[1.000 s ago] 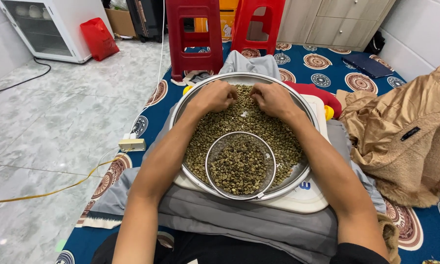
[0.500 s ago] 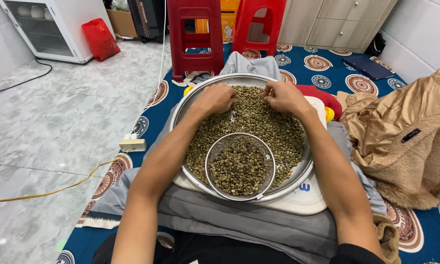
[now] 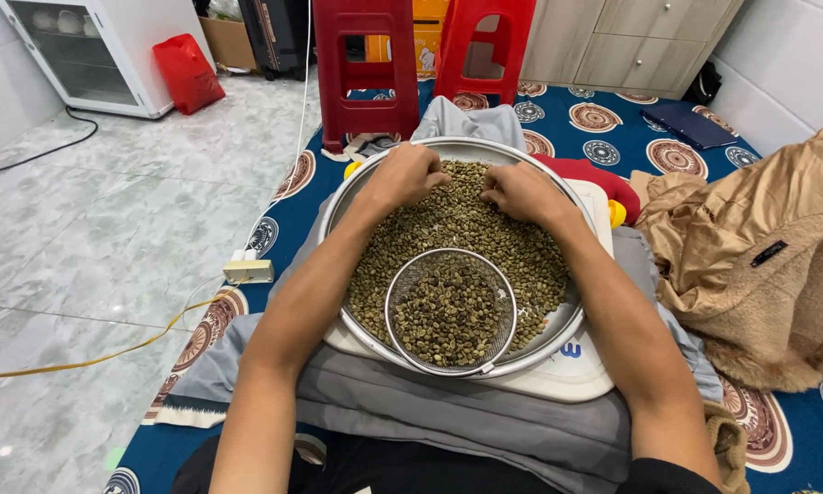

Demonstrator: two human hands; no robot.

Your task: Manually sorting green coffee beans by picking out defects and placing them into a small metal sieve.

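**Ann:** Head camera looks straight down on a big round metal basin [image 3: 338, 206] full of green coffee beans [image 3: 521, 256], sitting on a white tray [image 3: 587, 366] across the person's lap, grey cloth [image 3: 448, 412] underneath.

**Ben:** And both hands are in at the far edge. Left hand [image 3: 402, 176] is knuckles up, fingers curled down into the beans close to the far rim. Can you see what it's got?

**Ann:** Can't tell. The fingertips are tucked under, so whether it pinches a bean or just rakes is hidden. Right hand [image 3: 519, 190] is the same story: loosely curled, fingers bent down onto the bean pile, fingertips turned toward the left hand.

**Ben:** The two hands are near each other, a narrow strip of beans between them, not touching.

**Ann:** Closer to the body, a small round wire-mesh sieve [image 3: 395, 297] rests on the beans inside the basin, holding its own heap of beans. Neither hand is on it; it sits between the forearms.

**Ben:** Around it all, a blue patterned mat [image 3: 613, 128] on the floor, two red plastic stools [image 3: 366, 64] beyond the basin, a tan furry coat [image 3: 750, 247] bunched just off to the right, and a yellow cable [image 3: 110, 352] trailing over the marble tiles on the left.
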